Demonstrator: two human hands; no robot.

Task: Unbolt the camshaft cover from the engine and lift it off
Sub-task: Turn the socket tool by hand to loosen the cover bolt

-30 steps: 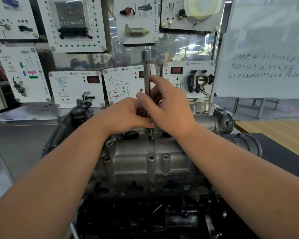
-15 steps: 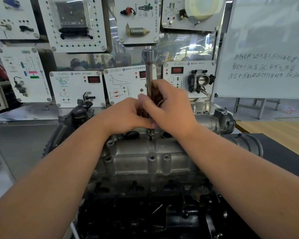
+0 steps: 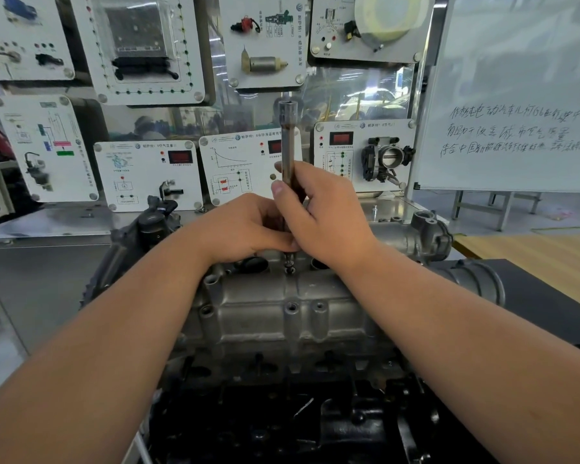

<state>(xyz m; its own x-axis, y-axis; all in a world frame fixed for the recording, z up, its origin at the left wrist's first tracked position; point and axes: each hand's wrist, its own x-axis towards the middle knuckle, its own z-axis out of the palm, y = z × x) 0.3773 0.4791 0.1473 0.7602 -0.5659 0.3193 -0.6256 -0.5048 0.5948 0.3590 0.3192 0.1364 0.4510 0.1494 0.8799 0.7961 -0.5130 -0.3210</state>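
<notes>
Here, hands: right hand [image 3: 329, 216] and left hand [image 3: 245, 229] both curl round the upright extension bar [image 3: 287, 142].
Cover: camshaft cover [image 3: 282, 306] unlifted.
Writing: whiteboard [image 3: 516, 95], far right, handwritten Chinese, illegible.

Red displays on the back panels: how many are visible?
3, in one row: left display, middle display partly behind the extension bar, right display. Others may be hidden.

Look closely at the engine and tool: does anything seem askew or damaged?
Nothing stands out. The long steel extension bar stands upright, gripped by both hands, its tip at a bolt on the grey cast-metal camshaft cover.
</notes>
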